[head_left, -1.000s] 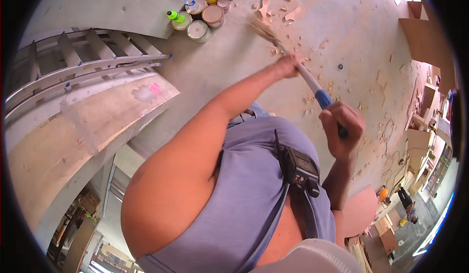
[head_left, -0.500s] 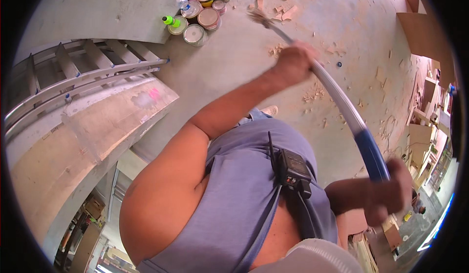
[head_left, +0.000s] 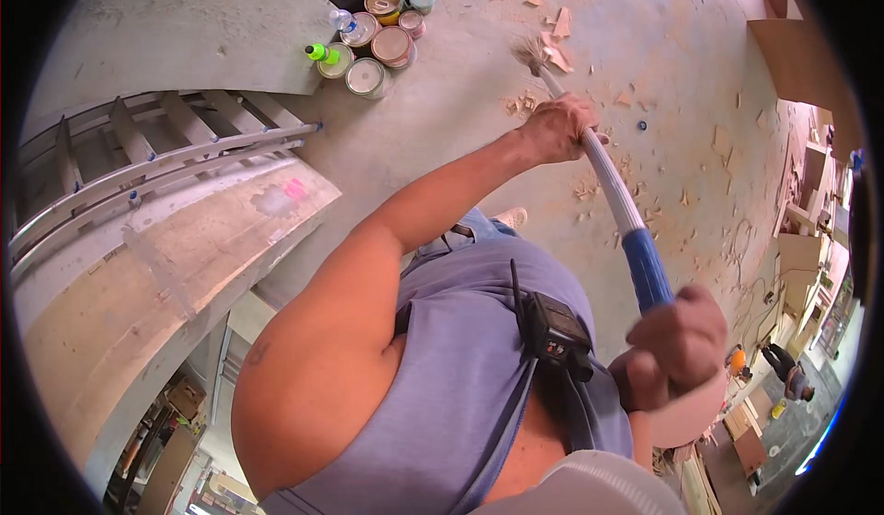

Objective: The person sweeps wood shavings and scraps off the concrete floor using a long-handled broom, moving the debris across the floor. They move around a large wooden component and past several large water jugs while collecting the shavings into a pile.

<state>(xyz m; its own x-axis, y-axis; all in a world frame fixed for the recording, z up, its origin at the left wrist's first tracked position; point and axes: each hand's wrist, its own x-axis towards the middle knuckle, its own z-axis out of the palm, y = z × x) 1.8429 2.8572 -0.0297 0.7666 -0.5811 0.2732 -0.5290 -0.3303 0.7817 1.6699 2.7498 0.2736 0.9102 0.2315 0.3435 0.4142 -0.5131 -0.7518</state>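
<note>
A long broom [head_left: 610,176] slants across the view, with a white ribbed handle and a blue grip at its near end. Its bristle head [head_left: 530,54] is over the floor beside wood scraps [head_left: 557,52]. My left hand [head_left: 560,128] is wrapped round the handle a little below the bristles. Down at the end of the blue grip, my right hand [head_left: 683,338] is closed on the broom, slightly smeared by motion. Small wood chips [head_left: 589,183] lie scattered on the floor around the handle.
Several paint cans [head_left: 392,45], with a green-topped bottle [head_left: 322,53] on one, stand at the far left. A metal ladder [head_left: 175,165] lies alongside boards on the left. Stacked wood [head_left: 799,266] lines the right. Another person [head_left: 790,372] is farther off at the lower right.
The bristle end has moved right toward the larger scraps. My right hand and the blue grip have shifted left and slightly up. Both hands keep hold of the broom.
</note>
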